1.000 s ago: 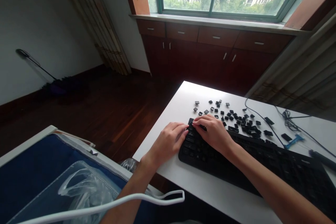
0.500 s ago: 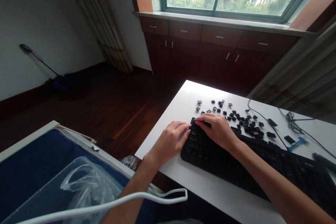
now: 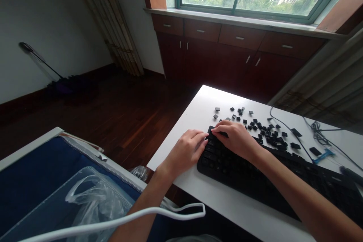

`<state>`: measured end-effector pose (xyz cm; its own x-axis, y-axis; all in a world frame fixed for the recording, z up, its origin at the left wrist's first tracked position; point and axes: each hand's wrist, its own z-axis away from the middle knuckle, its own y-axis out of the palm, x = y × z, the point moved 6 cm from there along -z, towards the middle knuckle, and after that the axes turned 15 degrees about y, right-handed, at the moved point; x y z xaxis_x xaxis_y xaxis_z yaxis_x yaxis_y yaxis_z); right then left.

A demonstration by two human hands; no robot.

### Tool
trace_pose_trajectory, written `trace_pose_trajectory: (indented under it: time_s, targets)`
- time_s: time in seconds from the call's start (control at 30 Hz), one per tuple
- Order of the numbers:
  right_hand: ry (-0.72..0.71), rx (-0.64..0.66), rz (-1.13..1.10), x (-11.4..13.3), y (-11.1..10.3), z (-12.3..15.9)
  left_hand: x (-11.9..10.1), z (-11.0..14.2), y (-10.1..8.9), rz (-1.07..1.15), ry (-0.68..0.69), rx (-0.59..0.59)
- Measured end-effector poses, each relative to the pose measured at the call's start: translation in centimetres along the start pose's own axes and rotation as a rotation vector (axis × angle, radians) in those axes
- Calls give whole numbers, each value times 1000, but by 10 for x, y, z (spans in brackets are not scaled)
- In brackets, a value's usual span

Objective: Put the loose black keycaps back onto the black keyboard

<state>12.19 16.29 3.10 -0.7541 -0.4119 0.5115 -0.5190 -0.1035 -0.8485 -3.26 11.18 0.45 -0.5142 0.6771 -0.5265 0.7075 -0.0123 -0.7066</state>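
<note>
A black keyboard [image 3: 244,181] lies at a slant on the white table, with bare spots where some keys have come off. At its upper left corner, my right hand [image 3: 236,136] is closed, thumb and fingertips pinched on a keycap that is mostly hidden. My left hand [image 3: 185,149] grips the keyboard's left edge, its thumb and curled fingers meeting the side near the same corner. Behind the keyboard, several loose black keycaps [image 3: 268,134] are scattered, thickest to the right of my right hand.
On the table [image 3: 195,111], a blue tool [image 3: 324,155] lies behind the keyboard near a tangled black cable [image 3: 319,130]. At the left stands a dark blue fabric surface [image 3: 34,181] with clear plastic [image 3: 96,196]. A white bent rod [image 3: 127,217] crosses the foreground.
The view has shifted slightly, so the table and keyboard sit a little farther right. Both hands stay at the keyboard's upper left corner, with barely any finger movement.
</note>
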Motion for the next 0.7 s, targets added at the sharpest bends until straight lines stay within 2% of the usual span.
trace_pose_trajectory:
  time_s: [0.2,0.33,0.5,0.6,0.7]
  targets:
    - [60,52,14,-2,-12,-14,0,1,0,3,3,1]
    - [127,-56,56,-5,-15,-31,0,1,0,10,8,-6]
    - [126,-181,209,7,13,-59,4,3,0,-59,-62,-21]
    - [85,-193,297,15,31,-67,7,5,2,-111,-107,6]
    - [37,-176,361,18,40,-67,9,6,6,-158,-115,58]
